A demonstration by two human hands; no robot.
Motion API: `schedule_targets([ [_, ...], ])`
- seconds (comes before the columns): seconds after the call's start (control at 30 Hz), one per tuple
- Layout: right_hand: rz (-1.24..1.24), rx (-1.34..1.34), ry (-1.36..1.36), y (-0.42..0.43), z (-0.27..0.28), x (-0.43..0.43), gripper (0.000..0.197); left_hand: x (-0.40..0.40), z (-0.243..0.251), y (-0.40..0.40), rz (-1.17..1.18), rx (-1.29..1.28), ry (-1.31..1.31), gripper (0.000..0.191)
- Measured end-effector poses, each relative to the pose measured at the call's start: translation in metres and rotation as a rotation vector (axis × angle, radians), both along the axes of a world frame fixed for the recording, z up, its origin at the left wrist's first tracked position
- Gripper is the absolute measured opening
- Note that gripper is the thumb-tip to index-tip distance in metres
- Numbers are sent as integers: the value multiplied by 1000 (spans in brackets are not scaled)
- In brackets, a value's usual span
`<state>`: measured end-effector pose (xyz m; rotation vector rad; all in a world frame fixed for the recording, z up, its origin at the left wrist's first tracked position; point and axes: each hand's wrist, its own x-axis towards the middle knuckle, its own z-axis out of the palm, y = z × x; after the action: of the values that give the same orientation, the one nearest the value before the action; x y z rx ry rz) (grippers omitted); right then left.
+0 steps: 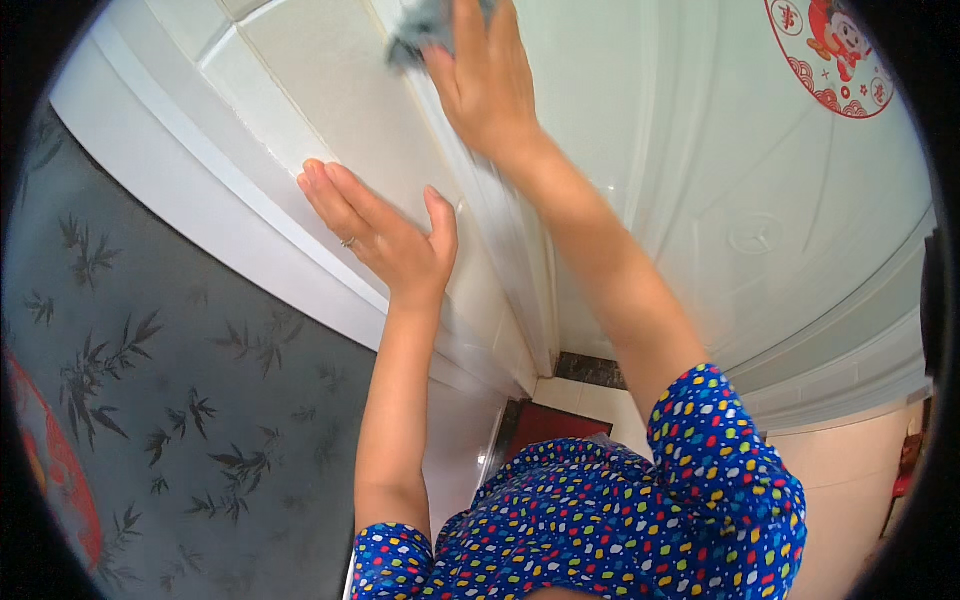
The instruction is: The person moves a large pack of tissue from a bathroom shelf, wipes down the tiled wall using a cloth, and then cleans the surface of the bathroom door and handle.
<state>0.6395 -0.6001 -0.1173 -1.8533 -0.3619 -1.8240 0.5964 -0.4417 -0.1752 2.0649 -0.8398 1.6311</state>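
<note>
A grey cloth is pressed under the fingers of my right hand, high up where the tiled wall meets a white frame. The cloth is slightly blurred, and the fingertips run out at the picture's top. Lower and to the left, my left hand lies with its fingers against the cream wall tiles and their white trim. It wears a ring, its thumb stands apart from the fingers, and nothing is in it.
On the left is a dark grey panel with bamboo-leaf patterns, edged by a white frame. A pale glossy door panel with a round red sticker fills the right. Below lie a dark red mat and the tiled floor.
</note>
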Motion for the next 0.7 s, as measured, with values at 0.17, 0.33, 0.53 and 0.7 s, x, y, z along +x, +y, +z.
schedule_targets([
  [0.17, 39, 230, 219, 22, -122, -21, 80, -1, 6, -11, 1, 8, 0, 95],
  [0.33, -11, 425, 688, 65, -244, -53, 81, 0, -2, -1, 27, 9, 43, 96],
  [0.53, 62, 808, 1053, 80, -345, -70, 78, 8, -3, -4, 101, 26, 23, 96],
  [0.7, 136, 725, 905, 68, -359, -67, 78, 12, -6, -10, 168, 30, 0, 94],
])
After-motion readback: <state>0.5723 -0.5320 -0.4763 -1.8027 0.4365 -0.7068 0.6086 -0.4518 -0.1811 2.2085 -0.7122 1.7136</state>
